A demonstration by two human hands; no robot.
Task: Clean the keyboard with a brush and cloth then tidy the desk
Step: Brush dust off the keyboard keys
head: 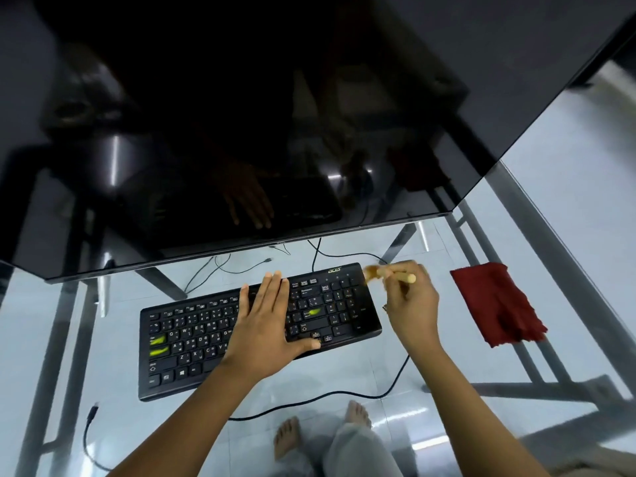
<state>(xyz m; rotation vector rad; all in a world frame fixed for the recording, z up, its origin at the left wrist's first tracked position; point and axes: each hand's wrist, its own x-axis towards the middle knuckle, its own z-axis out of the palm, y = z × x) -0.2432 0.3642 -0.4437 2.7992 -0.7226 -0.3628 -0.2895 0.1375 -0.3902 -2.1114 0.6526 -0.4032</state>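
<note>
A black keyboard (192, 342) lies at a slant on the glass desk (344, 376), with yellow-green marks on some keys. My left hand (265, 325) presses flat on its middle, fingers straight and together. My right hand (411, 304) grips a small wooden-handled brush (385, 273) at the keyboard's far right corner; its bristles are blurred. A dark red cloth (495, 304) lies crumpled on the glass to the right of the keyboard, apart from both hands.
A large dark monitor (241, 132) overhangs the far side of the desk. The keyboard cable (344, 394) loops across the near glass, and a loose plug end (92, 413) lies at the left. Metal frame bars and my feet show through the glass.
</note>
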